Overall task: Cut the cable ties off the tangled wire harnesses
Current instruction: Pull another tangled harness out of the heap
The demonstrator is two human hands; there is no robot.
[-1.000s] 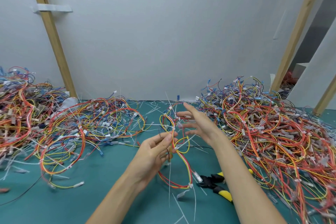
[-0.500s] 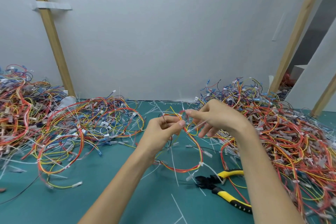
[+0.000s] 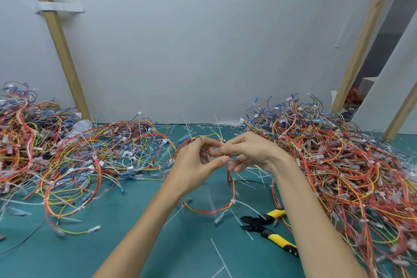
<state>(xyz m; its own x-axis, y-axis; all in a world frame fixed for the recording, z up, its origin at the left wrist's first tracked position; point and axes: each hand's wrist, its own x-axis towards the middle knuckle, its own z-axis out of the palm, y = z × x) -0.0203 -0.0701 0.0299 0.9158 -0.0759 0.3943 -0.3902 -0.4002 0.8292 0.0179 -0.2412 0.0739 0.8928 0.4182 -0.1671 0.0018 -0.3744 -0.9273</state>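
Note:
A red, yellow and orange wire harness (image 3: 225, 206) hangs in a loop between my hands above the green mat. My left hand (image 3: 196, 165) grips its upper part with curled fingers and thumb. My right hand (image 3: 250, 152) pinches the same harness right beside it, where a white cable tie (image 3: 222, 145) sits on the wires. The two hands nearly touch. Yellow-and-black cutters (image 3: 268, 229) lie on the mat under my right forearm, held by neither hand.
A large tangle of harnesses (image 3: 338, 165) fills the right side. Another pile (image 3: 79, 160) spreads over the left. Cut white tie pieces (image 3: 220, 253) litter the green mat (image 3: 135, 244). A white wall with wooden battens stands behind.
The hands have drawn closer together and the right hand has closed onto the harness at the tie. The hanging loop has swung lower.

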